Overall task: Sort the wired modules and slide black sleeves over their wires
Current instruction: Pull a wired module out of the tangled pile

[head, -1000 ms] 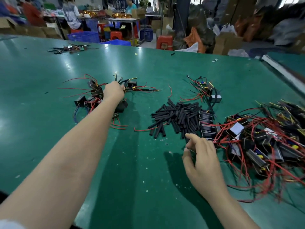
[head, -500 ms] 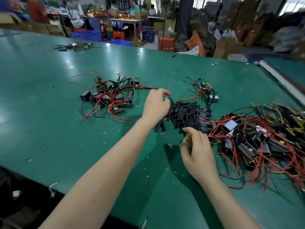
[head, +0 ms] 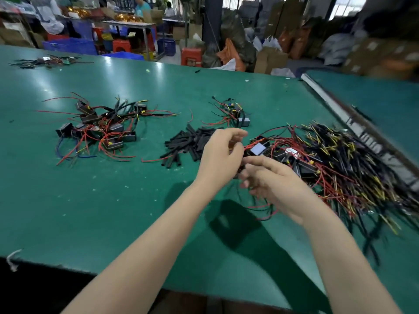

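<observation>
Both hands meet just above the green table (head: 113,211), right at the near edge of the big tangle of unsorted modules (head: 328,159), so the next piece is only a short reach away. The left hand (head: 221,155) has thumb and fingers curled in a pinch on something small, probably a sleeve or wire end, though blur hides it. The right hand (head: 272,184) is curled around dark wires that trail below it, likely steadying a module for sleeving. The pile of black sleeves (head: 188,143) lies just left of the hands, between the unsorted heap and the finished bunch (head: 102,128) set well apart on the left, which keeps done work from mixing back in. A small cluster (head: 233,114) sits behind the sleeves. The tabletop is scuffed and speckled with bits. Beyond it the room is a cluttered workshop: blue crates (head: 70,45), red stools (head: 191,56), cardboard boxes, other people at benches.
</observation>
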Tool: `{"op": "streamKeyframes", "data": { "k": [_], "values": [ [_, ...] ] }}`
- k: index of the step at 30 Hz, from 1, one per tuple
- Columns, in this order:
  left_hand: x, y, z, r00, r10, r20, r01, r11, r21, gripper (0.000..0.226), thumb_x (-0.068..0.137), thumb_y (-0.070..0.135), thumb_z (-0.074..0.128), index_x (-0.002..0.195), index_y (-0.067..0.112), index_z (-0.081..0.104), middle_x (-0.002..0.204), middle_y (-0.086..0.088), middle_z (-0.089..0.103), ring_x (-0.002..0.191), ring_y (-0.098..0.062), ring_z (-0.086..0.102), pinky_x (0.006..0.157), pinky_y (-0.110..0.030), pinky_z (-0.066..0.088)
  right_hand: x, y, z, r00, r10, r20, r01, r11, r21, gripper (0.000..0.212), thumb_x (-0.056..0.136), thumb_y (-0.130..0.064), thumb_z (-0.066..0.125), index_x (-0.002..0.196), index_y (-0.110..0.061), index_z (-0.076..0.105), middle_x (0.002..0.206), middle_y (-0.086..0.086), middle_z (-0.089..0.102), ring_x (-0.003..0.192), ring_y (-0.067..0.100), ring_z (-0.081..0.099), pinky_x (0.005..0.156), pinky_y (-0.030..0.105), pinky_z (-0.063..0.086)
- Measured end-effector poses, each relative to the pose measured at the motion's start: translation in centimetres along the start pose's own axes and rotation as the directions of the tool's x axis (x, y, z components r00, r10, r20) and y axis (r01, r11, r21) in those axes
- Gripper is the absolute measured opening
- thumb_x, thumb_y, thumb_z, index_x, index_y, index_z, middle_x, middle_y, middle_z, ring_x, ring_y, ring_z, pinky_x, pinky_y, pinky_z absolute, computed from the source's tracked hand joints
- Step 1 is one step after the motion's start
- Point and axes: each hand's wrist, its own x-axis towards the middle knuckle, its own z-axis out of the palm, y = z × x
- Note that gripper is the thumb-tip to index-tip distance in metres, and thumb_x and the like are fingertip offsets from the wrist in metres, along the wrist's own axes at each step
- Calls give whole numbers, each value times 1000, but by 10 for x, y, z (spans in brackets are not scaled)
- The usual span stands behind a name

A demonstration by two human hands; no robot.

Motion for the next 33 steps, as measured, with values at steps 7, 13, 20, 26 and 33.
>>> {"op": "streamKeyframes", "data": {
  "k": [7,13,20,26,33],
  "values": [
    [-37,16,70,963,269,-28,-247,917,313,24,80,10,59,99,19,70,110,-1,61,109,-21,53,84,-36,34,-23,0,-70,828,-354,-434,199,911,-362,21,94,-8,55,92,-27,64,80,-6,68,71,6,64,67,18,51],
    [-42,-8,66,927,374,-21,-320,821,473,15,77,12,62,82,22,73,104,7,68,118,-17,54,90,-34,27,-22,35,-118,419,-353,-837,53,929,-365,19,92,-11,52,108,-20,57,87,-9,58,86,17,55,77,6,38],
    [-40,-18,57,961,169,-220,-30,853,522,15,81,17,57,86,21,70,115,8,64,127,-13,45,94,-38,21,-9,49,-104,500,-393,-771,15,895,-446,30,88,-9,52,119,-12,52,98,0,59,93,22,54,82,34,42],
    [-38,-15,57,957,177,-231,-44,872,487,26,86,29,46,88,21,71,116,9,64,126,-11,43,94,-41,22,-14,42,-101,574,-348,-741,27,913,-408,26,90,-8,53,113,-19,50,96,-2,58,94,23,56,77,29,38],
    [-27,-18,61,944,230,-238,-94,876,473,31,90,30,41,92,20,71,105,10,68,118,-11,50,90,-43,25,9,-40,-131,807,-365,-465,-67,725,-686,10,88,-33,55,96,-35,58,77,-19,59,74,1,54,66,27,36]
  ]
}}
